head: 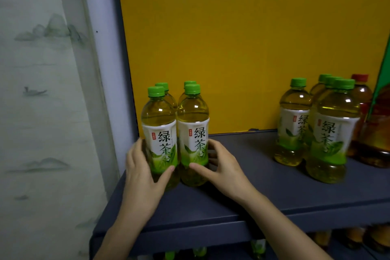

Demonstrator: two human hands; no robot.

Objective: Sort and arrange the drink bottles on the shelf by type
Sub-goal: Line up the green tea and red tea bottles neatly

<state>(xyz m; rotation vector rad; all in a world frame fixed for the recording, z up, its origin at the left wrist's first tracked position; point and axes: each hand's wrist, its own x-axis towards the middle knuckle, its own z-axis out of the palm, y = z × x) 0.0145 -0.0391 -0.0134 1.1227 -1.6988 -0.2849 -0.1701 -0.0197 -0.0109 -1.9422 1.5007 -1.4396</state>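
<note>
Several green-tea bottles with green caps stand in a tight block at the left end of the grey shelf (263, 188). My left hand (143, 173) wraps round the lower part of the front left bottle (160, 133). My right hand (221, 167) cups the front right bottle (194, 131), thumb across its front. Two more green-cap bottles (190, 84) stand right behind these. A second cluster of green-tea bottles (331, 133) stands at the right, with a red-capped dark tea bottle (362, 95) behind it.
A yellow back panel (242, 38) closes the shelf behind the bottles. The shelf's left post (126, 69) stands close to the left bottle. Amber bottles (377, 143) crowd the far right edge. More bottles show on the lower shelf (257, 247).
</note>
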